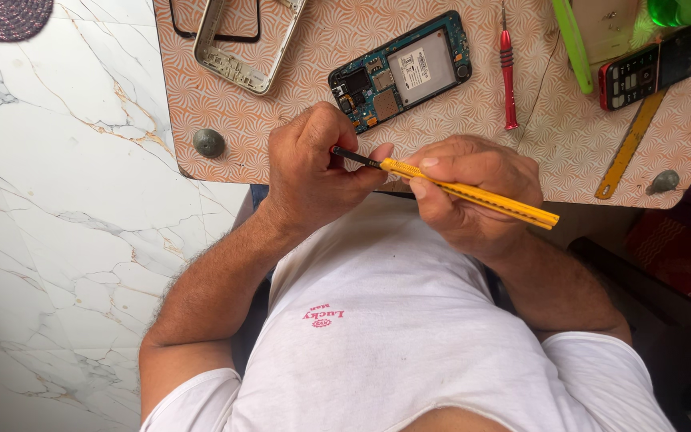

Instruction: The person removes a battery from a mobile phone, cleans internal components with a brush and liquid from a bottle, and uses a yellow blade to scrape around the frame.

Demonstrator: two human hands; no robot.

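My right hand (473,196) grips a long yellow tool (489,199) that lies slanted across my fingers just in front of my white shirt. My left hand (313,172) is closed around the tool's thin black tip (355,157), thumb pressed against it. Both hands hover at the near edge of the orange patterned table (241,120). Just beyond them on the table lies an opened phone (401,68) with its circuit board exposed.
A silver phone frame (245,40) lies at the back left. A red screwdriver (507,72), a green strip (573,36), a red-and-black keypad phone (657,64) and a yellow flat strip (629,144) lie to the right. White marble floor (57,200) is on the left.
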